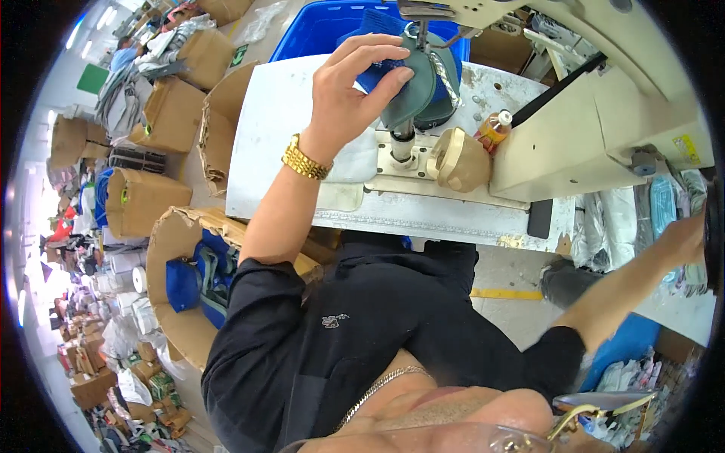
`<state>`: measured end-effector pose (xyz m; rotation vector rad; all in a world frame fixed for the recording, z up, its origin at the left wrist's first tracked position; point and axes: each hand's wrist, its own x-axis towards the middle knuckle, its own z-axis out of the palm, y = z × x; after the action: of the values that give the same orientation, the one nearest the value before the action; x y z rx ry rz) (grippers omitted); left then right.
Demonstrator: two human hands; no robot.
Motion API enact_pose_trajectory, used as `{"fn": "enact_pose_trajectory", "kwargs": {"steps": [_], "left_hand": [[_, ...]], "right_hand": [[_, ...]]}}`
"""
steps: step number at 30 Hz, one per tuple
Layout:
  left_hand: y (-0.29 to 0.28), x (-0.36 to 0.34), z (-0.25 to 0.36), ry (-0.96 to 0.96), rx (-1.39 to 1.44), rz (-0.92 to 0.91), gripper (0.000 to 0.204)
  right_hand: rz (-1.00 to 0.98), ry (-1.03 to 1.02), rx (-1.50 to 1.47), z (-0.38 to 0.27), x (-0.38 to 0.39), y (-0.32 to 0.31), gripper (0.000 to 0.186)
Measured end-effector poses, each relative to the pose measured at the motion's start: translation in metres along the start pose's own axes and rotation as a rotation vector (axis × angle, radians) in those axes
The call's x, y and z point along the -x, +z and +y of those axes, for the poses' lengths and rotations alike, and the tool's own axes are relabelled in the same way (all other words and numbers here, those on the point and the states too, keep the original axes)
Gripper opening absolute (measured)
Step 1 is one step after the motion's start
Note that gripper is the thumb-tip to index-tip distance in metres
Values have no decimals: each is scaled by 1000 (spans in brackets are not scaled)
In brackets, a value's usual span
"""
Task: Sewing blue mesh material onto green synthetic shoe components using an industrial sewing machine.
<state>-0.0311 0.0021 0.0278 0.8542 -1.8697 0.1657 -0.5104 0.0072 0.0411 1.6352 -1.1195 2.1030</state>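
My left hand [361, 84], with a gold watch on its wrist, has its fingertips and thumb on a rounded green piece with blue fabric [410, 102]. A twisted white cord [447, 75] runs along this piece; its exact kind does not show. It sits beneath the needle area of a cream sewing machine [581, 121], above a metal post [402, 145]. At the far right edge my right hand [686, 235] reaches a dark round wheel-like part [711, 238], with its fingers hidden there.
Behind the white worktable [283, 136] stands a blue crate [313, 30]. A small capped bottle [495, 130] and a tan rounded cover [462, 160] are beside the post. An open carton [177, 302] of blue and green pieces stands at left; wrapped bundles [615, 223] lie right.
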Motion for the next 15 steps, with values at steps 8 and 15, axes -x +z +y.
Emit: {"fn": "enact_pose_trajectory", "kwargs": {"steps": [8,15], "left_hand": [[-15,15,-46,55,248,-84,23],[-15,12,-46,40,282,-130,23]], "right_hand": [[-648,576,-404,-196,106,210,19],[-684,729,-223,-198,142,193,26]]}}
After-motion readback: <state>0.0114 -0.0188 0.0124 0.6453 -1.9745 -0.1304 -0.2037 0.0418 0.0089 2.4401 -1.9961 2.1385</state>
